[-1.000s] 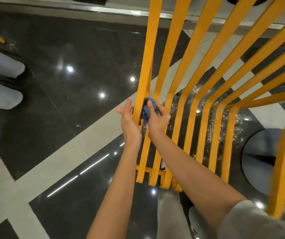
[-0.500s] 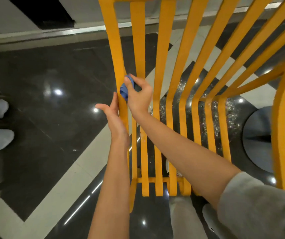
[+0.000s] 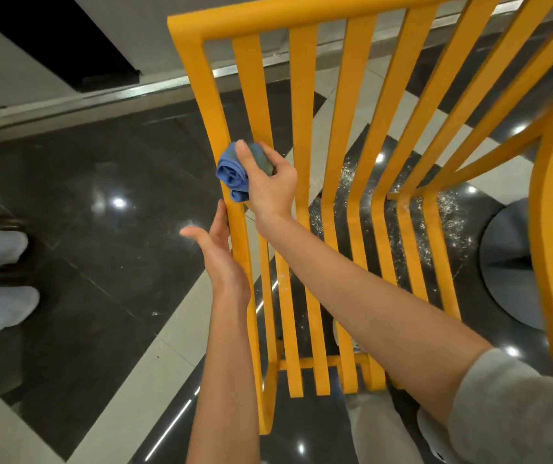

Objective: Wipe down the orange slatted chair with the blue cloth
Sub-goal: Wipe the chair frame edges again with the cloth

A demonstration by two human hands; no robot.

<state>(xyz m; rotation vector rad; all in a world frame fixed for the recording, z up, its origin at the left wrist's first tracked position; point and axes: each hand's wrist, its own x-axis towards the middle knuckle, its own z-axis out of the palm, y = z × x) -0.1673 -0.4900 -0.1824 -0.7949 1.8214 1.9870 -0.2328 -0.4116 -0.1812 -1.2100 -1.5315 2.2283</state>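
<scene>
The orange slatted chair [image 3: 305, 135] fills the upper and right part of the view, seen from above, its slats running down to a lower cross rail near the bottom. The right hand [image 3: 270, 182] grips the bunched blue cloth [image 3: 233, 174], thumb laid over the top of it and fingers curled round its far side, and holds it against the chair's outer left post, roughly midway between the top corner and the lower cross rail. The cloth touches that post and the slat just beside it. Just below, the left hand [image 3: 219, 249] rests its palm against the outer face of the same post, thumb spread away to the left; its fingers run up along the post's edge and are partly hidden, so how tightly they lie I cannot tell. Beneath the chair lies a glossy dark tiled floor [image 3: 107, 202] with pale bands, and white specks are scattered under the slats
</scene>
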